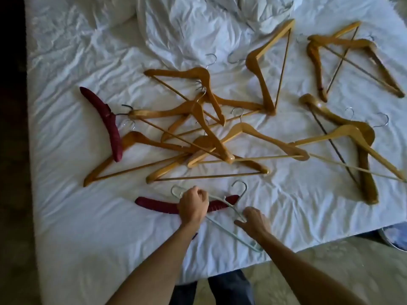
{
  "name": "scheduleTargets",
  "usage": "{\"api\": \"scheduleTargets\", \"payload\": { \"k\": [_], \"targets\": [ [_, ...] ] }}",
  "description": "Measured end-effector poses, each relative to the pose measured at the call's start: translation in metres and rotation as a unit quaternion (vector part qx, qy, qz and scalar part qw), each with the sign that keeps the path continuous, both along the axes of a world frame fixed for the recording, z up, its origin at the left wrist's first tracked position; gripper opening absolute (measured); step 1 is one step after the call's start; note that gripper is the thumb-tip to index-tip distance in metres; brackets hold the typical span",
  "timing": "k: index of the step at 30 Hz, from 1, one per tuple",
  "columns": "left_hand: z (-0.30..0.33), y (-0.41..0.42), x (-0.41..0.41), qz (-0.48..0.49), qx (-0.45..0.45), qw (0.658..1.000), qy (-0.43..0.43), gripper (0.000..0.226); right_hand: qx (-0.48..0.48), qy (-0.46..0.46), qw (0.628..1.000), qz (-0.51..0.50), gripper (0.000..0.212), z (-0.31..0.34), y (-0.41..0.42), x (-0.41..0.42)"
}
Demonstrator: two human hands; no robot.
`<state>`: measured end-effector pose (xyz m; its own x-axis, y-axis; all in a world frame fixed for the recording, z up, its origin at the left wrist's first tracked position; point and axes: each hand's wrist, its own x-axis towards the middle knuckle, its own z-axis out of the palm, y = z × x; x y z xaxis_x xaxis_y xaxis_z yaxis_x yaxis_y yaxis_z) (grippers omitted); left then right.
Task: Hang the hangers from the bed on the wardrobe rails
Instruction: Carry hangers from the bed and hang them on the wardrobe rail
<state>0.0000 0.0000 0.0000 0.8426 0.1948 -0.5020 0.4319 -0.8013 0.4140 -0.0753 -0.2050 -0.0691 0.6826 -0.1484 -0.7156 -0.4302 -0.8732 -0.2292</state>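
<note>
Left hand fisted, right hand splayed

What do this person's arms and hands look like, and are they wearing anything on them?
Both forearms are bare as far as the picture shows: no sleeves, gloves, watch or bracelet. No ring shows on the left hand or the right hand, though the light is dim. Below, dark blue trousers show.

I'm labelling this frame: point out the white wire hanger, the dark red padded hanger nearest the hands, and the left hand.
white wire hanger (222, 226), head view, on its thin lower bar.
dark red padded hanger (158, 205), head view, on its left arm.
left hand (193, 204), head view, back of the hand.
</note>
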Motion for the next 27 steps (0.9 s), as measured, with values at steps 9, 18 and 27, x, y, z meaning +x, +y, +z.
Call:
{"api": "scheduleTargets", "payload": {
  "k": [9,18,27],
  "targets": [
    [-0.065,0.118,-0.045,-0.245,0.205,0.946,-0.063,0.051,0.137,-0.149,0.968,-0.146,0.015,0.026,-0.010,-0.007],
    [-0.076,0.153,-0.050,-0.342,0.136,0.930,-0.002,0.043,0.231,-0.186,0.934,-0.199,0.010,0.092,0.007,-0.023],
    [0.061,0.200,-0.124,-0.071,-0.081,0.986,0.125,0.018,0.294,-0.168,0.919,-0.200,0.020,0.209,0.089,-0.014]
  ]
}}
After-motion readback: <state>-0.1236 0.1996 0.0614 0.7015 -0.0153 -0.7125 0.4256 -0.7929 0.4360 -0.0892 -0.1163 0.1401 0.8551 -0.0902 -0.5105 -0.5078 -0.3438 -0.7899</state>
